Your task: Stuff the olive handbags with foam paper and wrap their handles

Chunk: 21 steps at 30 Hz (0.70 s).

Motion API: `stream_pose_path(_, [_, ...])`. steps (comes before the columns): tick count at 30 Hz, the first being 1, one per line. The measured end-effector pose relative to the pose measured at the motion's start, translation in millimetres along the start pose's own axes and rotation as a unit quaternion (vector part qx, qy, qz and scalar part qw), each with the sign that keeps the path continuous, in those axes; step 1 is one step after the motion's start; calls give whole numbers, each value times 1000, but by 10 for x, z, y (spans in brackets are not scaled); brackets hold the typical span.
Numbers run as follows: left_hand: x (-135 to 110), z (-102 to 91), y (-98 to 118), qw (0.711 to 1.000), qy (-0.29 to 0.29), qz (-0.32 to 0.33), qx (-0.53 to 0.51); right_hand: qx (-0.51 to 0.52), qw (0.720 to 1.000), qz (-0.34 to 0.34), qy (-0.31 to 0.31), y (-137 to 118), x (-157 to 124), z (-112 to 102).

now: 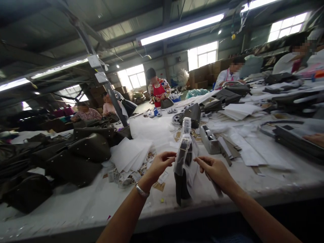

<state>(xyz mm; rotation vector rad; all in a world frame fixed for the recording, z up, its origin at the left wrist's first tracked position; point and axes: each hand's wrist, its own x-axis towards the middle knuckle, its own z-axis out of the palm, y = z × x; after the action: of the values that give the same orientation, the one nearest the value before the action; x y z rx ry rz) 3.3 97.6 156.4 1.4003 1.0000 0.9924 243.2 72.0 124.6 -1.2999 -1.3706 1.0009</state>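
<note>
A dark handbag stands on edge at the table's front, its upright handle wrapped in whitish film. Translucent wrapping also covers its upper part. My left hand is at the bag's left side, thumb and fingers closed at the edge of the wrapping. On the other side, my right hand has its thumb and fingertips pinched by the pale wrapping. Under that palm runs a dark strip; I cannot tell whether the hand holds it.
Dark bags are heaped at the left. White sheets lie over paper scraps. A grey tape dispenser stands behind my right hand. Another dark bag is at the right, beside someone's hand. Several people work beyond.
</note>
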Motion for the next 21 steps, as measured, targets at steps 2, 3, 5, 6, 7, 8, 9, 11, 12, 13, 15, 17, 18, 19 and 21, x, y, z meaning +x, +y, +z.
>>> stream_pose_path(2, [81,36,-24,999,-49,-6,9,-25,999,-27,-7,-21,91,74])
stream_pose_path(3, [114,53,-22,997,-70,-7,13,-26,999,-41,-15,-44,126,123])
stream_pose_path(5, [175,81,-4,995,-102,-9,21,-16,997,-62,-32,-97,179,233])
stream_pose_path(6, [203,91,7,993,-111,-11,25,-9,997,-68,-39,-124,199,285])
stream_pose_path(7, [228,100,15,993,-117,-14,29,-2,996,-73,-43,-149,217,332])
stream_pose_path(8, [250,108,20,992,-119,-18,31,2,996,-77,-43,-169,231,369])
stream_pose_path(9, [266,115,24,993,-116,-22,31,3,996,-82,-39,-186,242,395])
stream_pose_path(11, [271,126,32,995,-96,-23,28,-8,995,-94,-26,-204,249,407])
stream_pose_path(12, [256,126,38,996,-82,-22,25,-15,995,-101,-21,-205,245,395])
stream_pose_path(13, [228,119,47,997,-71,-20,20,-17,994,-107,-20,-200,232,374])
stream_pose_path(15, [134,81,60,998,-56,-16,8,4,993,-118,-32,-175,184,316])
stream_pose_path(17, [6,8,51,998,-55,-20,-9,43,991,-120,-45,-134,104,264])
stream_pose_path(18, [-63,-33,34,998,-53,-23,-27,61,991,-112,-46,-111,53,247])
stream_pose_path(19, [-132,-71,11,995,-43,-39,-76,76,991,-100,-44,-88,-4,239])
stream_pose_path(21, [-259,-118,-42,985,-20,-47,-162,111,991,-73,-32,-55,-132,252])
